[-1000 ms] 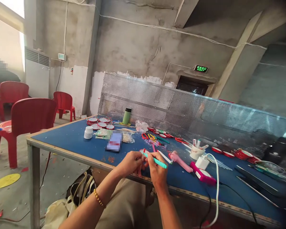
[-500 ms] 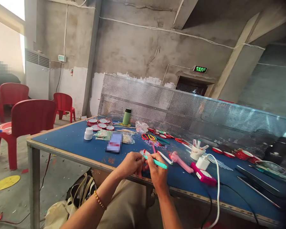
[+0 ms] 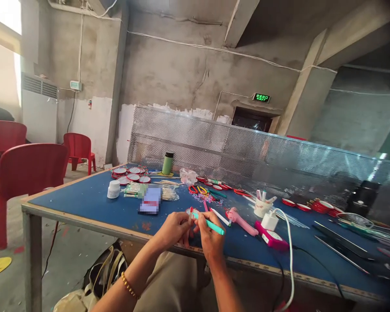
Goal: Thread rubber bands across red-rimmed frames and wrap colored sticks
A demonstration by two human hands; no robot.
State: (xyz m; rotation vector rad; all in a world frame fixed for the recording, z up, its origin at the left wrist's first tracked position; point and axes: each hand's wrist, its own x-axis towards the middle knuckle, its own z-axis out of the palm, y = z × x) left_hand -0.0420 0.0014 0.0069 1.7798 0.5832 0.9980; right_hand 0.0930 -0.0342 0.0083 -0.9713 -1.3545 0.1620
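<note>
My right hand (image 3: pixel 210 242) grips a turquoise marker pen (image 3: pixel 216 227), whose front end points left toward my other hand. Closed fingers of my left hand (image 3: pixel 173 227) hold a small red-rimmed disc (image 3: pixel 191 212) with a pale face, mostly hidden behind the fingers. The two hands nearly meet over the near edge of the blue table (image 3: pixel 84 208). Just beyond them lie a white marker with a dark tip (image 3: pixel 221 217) and a pink hot-glue gun (image 3: pixel 242 221).
A phone (image 3: pixel 150 201), a white jar (image 3: pixel 113 190) and several red-rimmed white discs (image 3: pixel 133 177) are on the left. A green bottle (image 3: pixel 168 164) stands behind. On the right are a paper cup of pens (image 3: pixel 261 208), a magenta power strip (image 3: pixel 273 236) and a white cable (image 3: pixel 290 268).
The head view has shifted slightly right and up, so the scene appears moved left and down. Both hands keep their hold, and the red part now shows more upright between the fingers.
</note>
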